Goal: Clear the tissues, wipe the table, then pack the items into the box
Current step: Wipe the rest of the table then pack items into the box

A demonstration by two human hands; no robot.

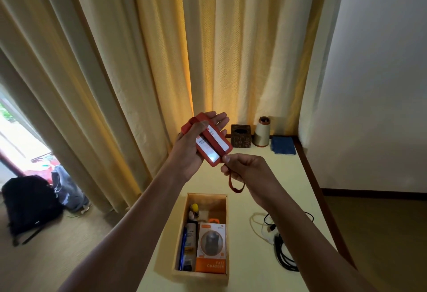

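My left hand (184, 153) holds a red card holder (211, 144) up above the table, thumb across its top, fingers behind it. A white card shows in the holder's window. My right hand (245, 169) pinches the holder's red strap (235, 185) at the lower corner; the strap's loop hangs below my fingers. Below my hands stands an open wooden box (223, 201) on the pale yellow table (254, 268). Inside the box lie an orange charger package (211, 248), a blue pen (183, 245), a white bottle and a small yellow-topped item.
A dark tissue box (241, 135), a cream thread cone (262, 134) and a blue cloth (283, 145) stand at the table's far end. White and black cables (277, 241) lie right of the box. Curtains hang behind; a black backpack (30, 201) sits on the floor at left.
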